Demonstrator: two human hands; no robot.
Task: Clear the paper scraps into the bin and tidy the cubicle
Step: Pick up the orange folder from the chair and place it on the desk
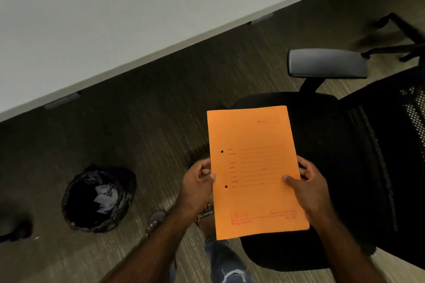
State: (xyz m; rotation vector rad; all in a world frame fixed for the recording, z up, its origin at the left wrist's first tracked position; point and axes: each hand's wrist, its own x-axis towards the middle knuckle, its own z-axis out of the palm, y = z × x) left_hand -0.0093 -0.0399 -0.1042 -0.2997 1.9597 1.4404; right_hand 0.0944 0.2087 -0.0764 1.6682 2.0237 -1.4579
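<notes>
An orange file folder with red print and two punched holes is held flat in front of me, above the seat of a black office chair. My left hand grips its left edge, thumb on top. My right hand grips its right edge, thumb on the cover. On the floor at the lower left stands a round bin lined with a dark bag, with crumpled white paper scraps inside it.
The white desk top runs diagonally across the upper left, its edge above the striped carpet. The chair's grey armrest sticks up behind the folder. A second chair's base shows top right. My sandalled feet and jeans are below.
</notes>
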